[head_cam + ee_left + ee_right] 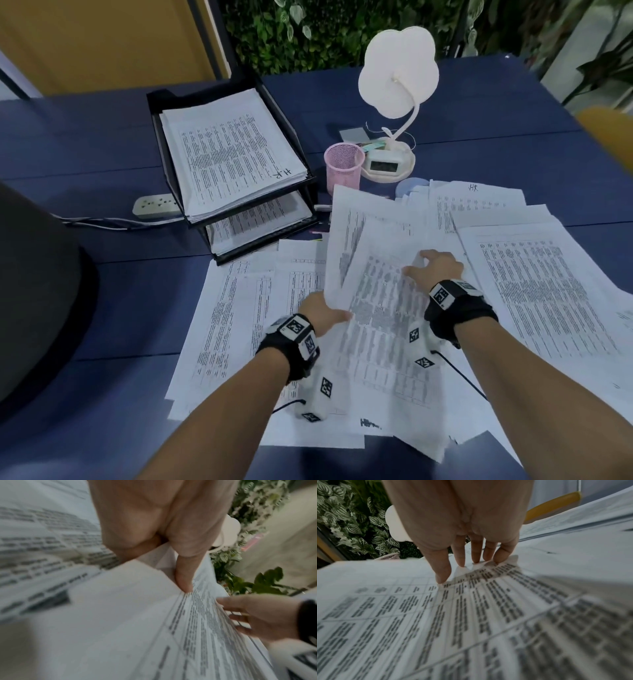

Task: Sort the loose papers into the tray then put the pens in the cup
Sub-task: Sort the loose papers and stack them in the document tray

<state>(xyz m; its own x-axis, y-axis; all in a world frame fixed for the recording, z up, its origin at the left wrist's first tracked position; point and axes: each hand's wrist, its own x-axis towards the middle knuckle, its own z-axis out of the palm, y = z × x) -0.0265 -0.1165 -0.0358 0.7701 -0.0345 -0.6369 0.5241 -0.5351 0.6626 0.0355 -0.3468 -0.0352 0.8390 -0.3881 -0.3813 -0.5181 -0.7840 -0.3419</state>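
Note:
Printed loose papers [534,274] lie spread over the blue table [102,301]. My left hand [325,313] pinches the near edge of a few sheets [346,240] and holds them tilted up; its thumb [184,577] lies on top of them. Straight fingertips of my right hand [433,267] press on the sheet below and bunch up its corner [508,559]. The black two-tier tray [161,99] at the back left holds stacked papers. An empty pink mesh cup [343,168] stands right of it. A white pen [322,207] peeks out beside the tray; other pens are hidden.
A white flower-shaped lamp [399,72] with a small clock [383,164] stands behind the cup. A power strip [156,205] and its cable lie left of the tray. A dark chair back [34,291] is at the left edge, a yellow chair [609,130] at the right.

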